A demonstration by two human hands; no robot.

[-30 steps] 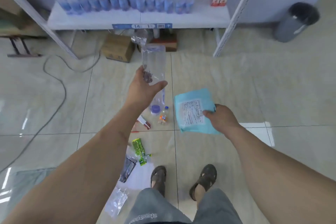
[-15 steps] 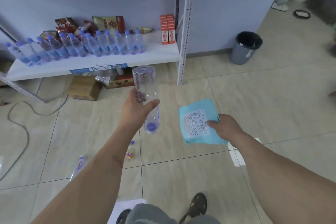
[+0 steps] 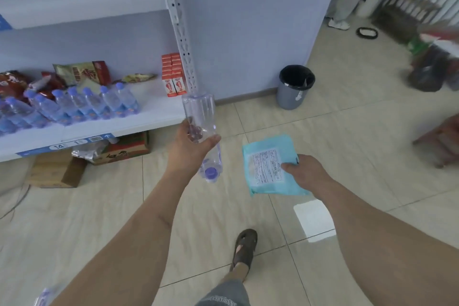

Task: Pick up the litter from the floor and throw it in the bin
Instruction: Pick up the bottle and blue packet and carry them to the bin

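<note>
A clear plastic bottle [image 3: 201, 129], smooth and cylindrical with a ridged base, is held in the left hand [image 3: 190, 150]. It is turned upside down, so that its purple cap [image 3: 210, 172] points toward the floor and its base rises toward the shelf. The bottle is wrapped by curled fingers [image 3: 193, 131], which are seen through the transparent wall, and the thumb [image 3: 211, 143] is pressed across its near side; the neck and cap stick out below the hand.

A flat, soft-looking turquoise packet [image 3: 269, 165], roughly rectangular with a white printed label on its face, is held in the right hand [image 3: 306, 172]. Its right edge is pinched by the thumb [image 3: 289, 166] on top, while the other fingers are hidden beneath it, so their lie cannot be told.

A grey round bin [image 3: 294, 88] lined with a black bag stands on the glossy beige floor tiles [image 3: 347, 136] against the pale wall. Both held items are well apart from the bin, nearer the camera and to its left. A white metal shelf [image 3: 124, 124], left of the bin, is loaded with small water bottles [image 3: 82, 104], crinkled snack bags [image 3: 82, 73] and orange cartons [image 3: 173, 74]. Cardboard boxes [image 3: 57, 171] are tucked under the shelf. One sandalled foot [image 3: 244, 247] is planted on the tiles, nearer than the bin.
</note>
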